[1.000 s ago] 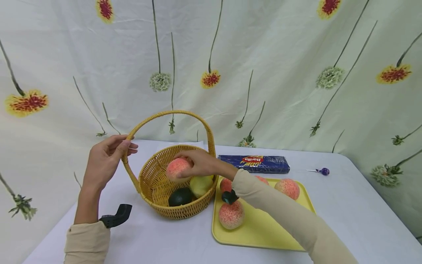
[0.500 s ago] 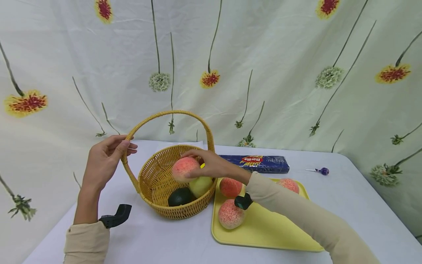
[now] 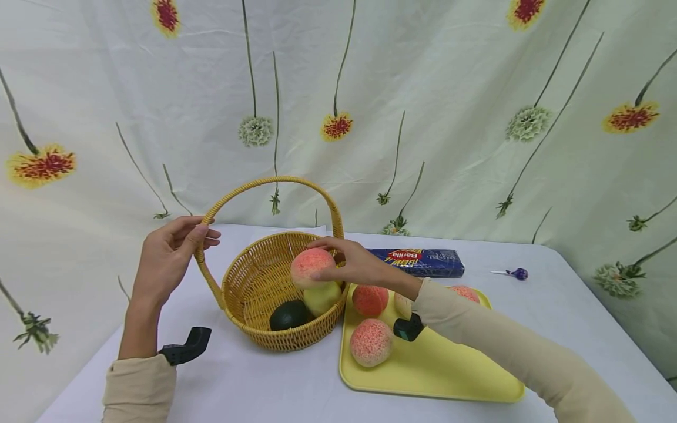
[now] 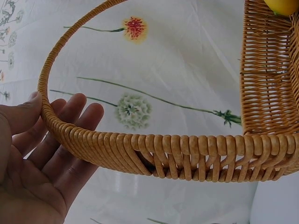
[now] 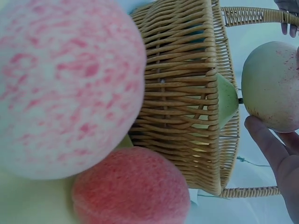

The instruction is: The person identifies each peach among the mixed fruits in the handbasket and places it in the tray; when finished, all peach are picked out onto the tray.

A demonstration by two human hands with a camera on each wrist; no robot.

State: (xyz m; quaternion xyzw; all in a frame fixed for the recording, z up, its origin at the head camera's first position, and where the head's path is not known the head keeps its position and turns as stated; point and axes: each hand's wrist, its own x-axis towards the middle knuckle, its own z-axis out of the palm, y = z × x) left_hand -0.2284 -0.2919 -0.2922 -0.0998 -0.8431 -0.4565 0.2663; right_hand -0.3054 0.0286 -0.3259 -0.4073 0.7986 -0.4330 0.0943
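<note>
My left hand (image 3: 166, 252) pinches the left side of the wicker basket's tall handle (image 3: 264, 183) between thumb and fingers. With my right hand (image 3: 359, 264) I grip a pink peach (image 3: 311, 265) over the right part of the basket (image 3: 240, 323). A pale green pear (image 3: 321, 301) lies right below the peach in the head view, partly covered by it. Beside the pear, at the front, is a dark green avocado (image 3: 288, 315). The left wrist view catches the edge of a yellow fruit (image 4: 282, 5) in the basket. From below, the right wrist view shows fingertips (image 5: 256, 125) against the held peach.
A yellow tray (image 3: 439, 379) touching the basket's right side in view carries several peaches, among them a speckled one (image 3: 371, 343) and a redder one (image 3: 370, 301). Behind it lies a blue Barilla spaghetti pack (image 3: 436, 263). A lollipop (image 3: 520, 274) rests farther right. Flowered cloth hangs behind.
My right hand has moved to the right with the peach, from the basket's middle to above the pear. My left hand has stayed on the handle.
</note>
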